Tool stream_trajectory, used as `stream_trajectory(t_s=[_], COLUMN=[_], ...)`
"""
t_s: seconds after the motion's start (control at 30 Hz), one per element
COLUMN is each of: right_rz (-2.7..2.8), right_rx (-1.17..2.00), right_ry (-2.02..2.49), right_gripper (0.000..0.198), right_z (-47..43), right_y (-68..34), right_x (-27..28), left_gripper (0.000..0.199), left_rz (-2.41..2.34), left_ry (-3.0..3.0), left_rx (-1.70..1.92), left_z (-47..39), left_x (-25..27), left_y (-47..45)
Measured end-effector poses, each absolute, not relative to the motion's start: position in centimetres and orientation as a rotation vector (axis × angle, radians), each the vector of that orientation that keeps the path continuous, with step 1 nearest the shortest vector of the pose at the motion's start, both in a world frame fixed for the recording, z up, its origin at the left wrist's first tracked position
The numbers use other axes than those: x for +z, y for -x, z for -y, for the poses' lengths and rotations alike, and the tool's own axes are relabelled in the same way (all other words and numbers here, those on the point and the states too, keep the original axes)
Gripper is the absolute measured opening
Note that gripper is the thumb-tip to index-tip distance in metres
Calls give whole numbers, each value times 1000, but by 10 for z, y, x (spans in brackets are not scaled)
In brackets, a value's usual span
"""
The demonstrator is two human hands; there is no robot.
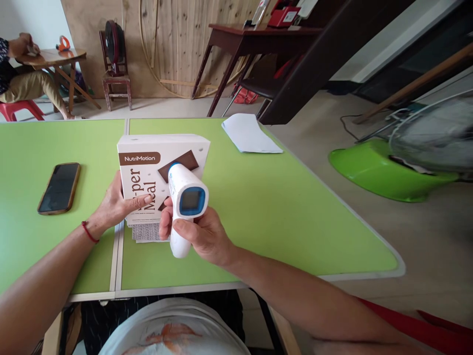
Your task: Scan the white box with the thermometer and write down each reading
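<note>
My right hand grips a white and blue handheld thermometer, its nose pointing at a white NutriMotion box standing upright on the green table. Its small screen faces me. My left hand rests against the box's left side, fingers across its front. Under the box lies a grey patterned sheet.
A dark phone lies face up to the left. A white folded paper sits at the table's far right edge. A green-based fan stands on the floor at right. Another person sits at a small round table, far left.
</note>
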State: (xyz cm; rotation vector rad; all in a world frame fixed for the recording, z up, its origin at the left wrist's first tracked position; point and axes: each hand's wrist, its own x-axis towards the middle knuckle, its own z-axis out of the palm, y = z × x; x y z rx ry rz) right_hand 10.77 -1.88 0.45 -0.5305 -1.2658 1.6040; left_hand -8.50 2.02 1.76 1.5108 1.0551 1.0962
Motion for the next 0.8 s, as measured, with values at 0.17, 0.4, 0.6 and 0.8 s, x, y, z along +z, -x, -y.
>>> stream_trajectory(t_s=[0.17,0.4,0.6,0.8], right_rz=[1282,1306,1297,1283], right_rx=[1575,1553,1577,1593], right_ry=[512,503,491,509], right_gripper=[20,21,23,25], right_z=[18,20,20,19], right_y=[-108,-106,-106,-106], right_x=[5,3,2,1], left_gripper=[56,59,59,58], left_rz=[-1042,-1055,-1036,-996], left_ry=[-1506,-1501,-1481,-1494], left_rx=[1099,1071,1072,1073], left_z=[-21,-21,-21,-24], left_x=[18,19,18,15], left_y=[84,84,85,87])
